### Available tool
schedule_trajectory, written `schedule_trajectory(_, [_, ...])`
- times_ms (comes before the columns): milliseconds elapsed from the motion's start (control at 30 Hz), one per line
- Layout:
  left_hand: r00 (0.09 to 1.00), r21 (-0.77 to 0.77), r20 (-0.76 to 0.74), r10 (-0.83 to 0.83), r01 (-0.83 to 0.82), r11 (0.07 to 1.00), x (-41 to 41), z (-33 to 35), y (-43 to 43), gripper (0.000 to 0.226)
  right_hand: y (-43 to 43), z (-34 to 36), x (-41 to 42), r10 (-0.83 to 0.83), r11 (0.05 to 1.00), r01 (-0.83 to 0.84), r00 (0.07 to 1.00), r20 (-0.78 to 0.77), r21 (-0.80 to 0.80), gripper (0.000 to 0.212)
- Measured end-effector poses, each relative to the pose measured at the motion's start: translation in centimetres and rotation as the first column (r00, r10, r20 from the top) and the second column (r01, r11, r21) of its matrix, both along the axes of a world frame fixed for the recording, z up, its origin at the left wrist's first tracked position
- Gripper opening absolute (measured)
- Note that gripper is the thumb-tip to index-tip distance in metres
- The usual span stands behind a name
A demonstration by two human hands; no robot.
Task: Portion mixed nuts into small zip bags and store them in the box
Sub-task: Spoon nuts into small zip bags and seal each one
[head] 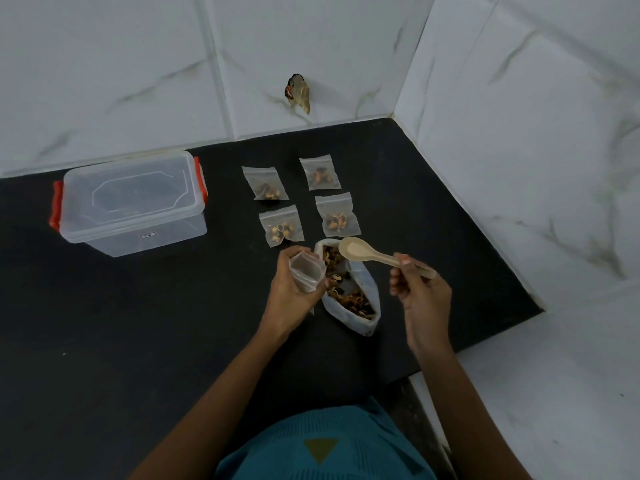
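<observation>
Teal shirt (329, 452) fills the bottom edge, both bare forearms reach out from it over the black tabletop (138, 323). I see the left hand (294, 289) with fingers curled round an empty small zip bag (306, 271), mouth held open and facing up. Right hand (419, 289) pinches the handle of a pale spoon (360, 252), fingers clamped on it; the spoon bowl looks empty and sits over the top end of the big nut bag (353, 296). That bag lies open on the tabletop between the two hands, mixed nuts showing inside. Just beyond it I count four filled zip bags in a two-by-two block: near left (281, 226), near right (337, 214), far left (265, 183), far right (320, 172), all flat, none touching. Clear plastic box (131, 202) stands well to the left by the tiled wall, lid on, red clips at both ends.
</observation>
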State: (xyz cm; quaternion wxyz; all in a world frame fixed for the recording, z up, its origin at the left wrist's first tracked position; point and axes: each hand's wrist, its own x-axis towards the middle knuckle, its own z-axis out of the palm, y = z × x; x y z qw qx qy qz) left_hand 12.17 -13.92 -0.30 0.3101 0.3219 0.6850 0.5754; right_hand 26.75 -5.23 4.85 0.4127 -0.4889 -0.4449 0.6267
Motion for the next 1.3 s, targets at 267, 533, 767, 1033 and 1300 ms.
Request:
schedule_trajectory(267, [0.995, -0.083, 0.073, -0.064, 0.07, 0.994, -0.5, -1.9, 0.1, 0.056, 1.0, -4.2, -1.2, 0.028, 0.935, -0.173, 0.906, 0.422, 0.311, 0.01])
schedule_trajectory(533, [0.988, -0.132, 0.12, -0.096, 0.111, 0.985, -0.7, -3.0, 1.2, 0.066, 1.1, -6.0, -2.9, 0.083, 0.742, -0.425, 0.826, 0.557, 0.519, 0.016])
schedule_trajectory(767, [0.979, -0.159, 0.183, -0.093, 0.123, 0.979, -0.8, -3.6, 1.5, 0.056, 1.6, -6.4, -3.3, 0.141, 0.926, -0.276, 0.885, 0.444, 0.256, 0.014])
schedule_trajectory(1033, [0.955, -0.153, 0.283, -0.092, 0.14, 0.978, -1.1, -3.4, 1.5, 0.057, 1.3, -6.5, -3.5, 0.098, 0.972, -0.167, 0.926, 0.363, 0.164, 0.011])
schedule_trajectory(1300, [0.955, -0.157, 0.272, -0.121, 0.168, 0.973, -1.2, -3.3, 1.4, 0.056, 1.4, -6.2, -3.6, 0.052, 0.995, -0.072, 0.969, 0.24, 0.075, 0.017])
